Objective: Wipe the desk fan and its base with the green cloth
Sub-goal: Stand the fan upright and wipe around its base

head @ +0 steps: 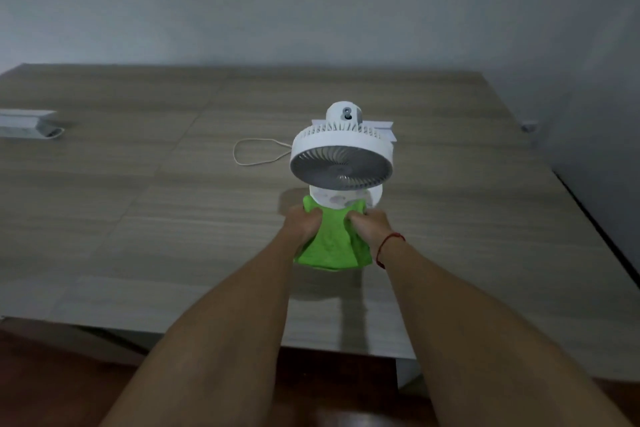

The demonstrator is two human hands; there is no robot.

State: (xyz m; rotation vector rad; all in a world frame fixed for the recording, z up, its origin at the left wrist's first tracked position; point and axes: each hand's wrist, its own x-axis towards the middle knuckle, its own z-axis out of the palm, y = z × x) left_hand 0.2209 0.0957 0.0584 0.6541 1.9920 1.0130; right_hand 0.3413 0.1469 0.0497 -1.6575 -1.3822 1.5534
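the desk fan [342,156] stands on the wooden tabletop [145,218], its round grille tilted down toward the person, and serves as the landmark here. directly below the grille, the fan's white base [341,199] shows only partly, because the green cloth [330,246] is draped over its near side and hangs down toward the person. the left hand [302,224] grips the cloth at the base's left edge, fingers curled shut into a bunched fold of fabric. the right hand [369,224] does the same at the base's right edge, fingers clamped on the cloth; a red string bracelet [386,248] circles that wrist. to the left of the fan a thin looped cord [256,151] lies flat on the tabletop. behind the fan head a white flat item [386,128] pokes out, too hidden to identify. far to the left of the fan, a white box-like object [26,123] sits near the tabletop's edge.
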